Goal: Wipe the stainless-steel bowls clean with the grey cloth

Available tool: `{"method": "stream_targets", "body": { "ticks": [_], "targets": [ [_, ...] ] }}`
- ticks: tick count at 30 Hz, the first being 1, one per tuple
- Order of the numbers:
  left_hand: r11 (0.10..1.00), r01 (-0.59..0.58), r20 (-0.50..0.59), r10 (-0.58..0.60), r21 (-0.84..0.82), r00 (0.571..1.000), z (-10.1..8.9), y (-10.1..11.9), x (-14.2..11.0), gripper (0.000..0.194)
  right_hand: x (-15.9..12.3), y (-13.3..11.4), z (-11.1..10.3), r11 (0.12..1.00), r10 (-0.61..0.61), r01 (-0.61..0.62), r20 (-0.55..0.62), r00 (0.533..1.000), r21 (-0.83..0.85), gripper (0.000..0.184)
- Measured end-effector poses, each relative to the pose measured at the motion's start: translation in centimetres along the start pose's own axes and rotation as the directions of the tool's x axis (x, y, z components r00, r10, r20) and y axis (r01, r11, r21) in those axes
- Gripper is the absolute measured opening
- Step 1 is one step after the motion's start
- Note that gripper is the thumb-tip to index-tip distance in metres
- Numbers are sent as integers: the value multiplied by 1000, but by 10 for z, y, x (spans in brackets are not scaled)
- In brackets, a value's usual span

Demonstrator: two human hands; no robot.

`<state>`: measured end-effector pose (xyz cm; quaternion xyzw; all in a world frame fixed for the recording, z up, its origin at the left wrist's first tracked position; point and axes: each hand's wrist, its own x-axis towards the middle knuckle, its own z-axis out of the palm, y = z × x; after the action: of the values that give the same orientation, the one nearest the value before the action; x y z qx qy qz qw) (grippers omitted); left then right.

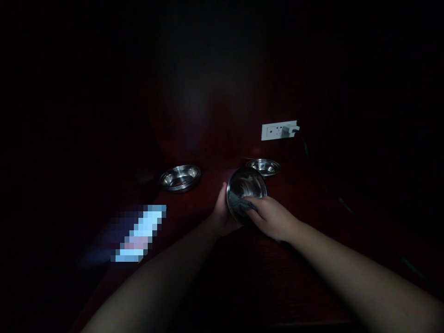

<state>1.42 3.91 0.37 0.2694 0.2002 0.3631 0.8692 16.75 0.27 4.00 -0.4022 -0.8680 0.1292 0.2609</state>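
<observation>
A shiny metal bowl (248,182) is tilted up above the dark red table, its inside facing me. My left hand (224,215) grips it from the left and below, with the thumb along the rim. In my right hand (272,216) is a dark cloth (239,204), pressed against the inside of the bowl. The fingers of that hand are partly hidden by the cloth and the bowl.
A small stack of metal bowls (180,178) stands at the back left. Behind my right hand lies another metal dish (265,166). A lit, blurred-out phone-like screen (142,233) is at the left. The wall socket (279,130) holds a plug, and a dark cable (347,206) runs down the right.
</observation>
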Motion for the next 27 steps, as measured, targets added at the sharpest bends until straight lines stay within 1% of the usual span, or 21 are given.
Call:
{"method": "stream_targets", "body": {
  "ticks": [7,13,15,17,20,22,25,27],
  "targets": [
    [1000,-15,-3,15,0,1000,-1,0,1,79,-1,-4,0,990,-69,70,-13,998,124,21],
    [1000,-20,55,20,11,998,-8,1,3,77,-2,-4,2,975,-127,131,-35,991,177,24],
    [1000,-14,45,14,16,999,-9,1,3,78,-3,-2,5,971,-155,162,-54,986,173,31],
    [1000,-13,39,12,21,999,-9,0,2,77,-4,1,8,969,-173,184,-78,982,163,41],
    [999,0,69,-2,36,998,-8,-1,0,75,-5,5,13,967,-191,207,-118,975,149,56],
    [999,12,85,-15,42,996,-8,-1,0,72,-4,6,14,964,-207,226,-135,969,140,63],
    [999,22,72,-26,46,997,-8,-1,0,68,-3,7,15,964,-221,239,-151,964,120,66],
    [998,29,62,-32,55,998,-8,-1,0,67,-2,8,14,971,-203,218,-149,968,97,64]
  ]
}}
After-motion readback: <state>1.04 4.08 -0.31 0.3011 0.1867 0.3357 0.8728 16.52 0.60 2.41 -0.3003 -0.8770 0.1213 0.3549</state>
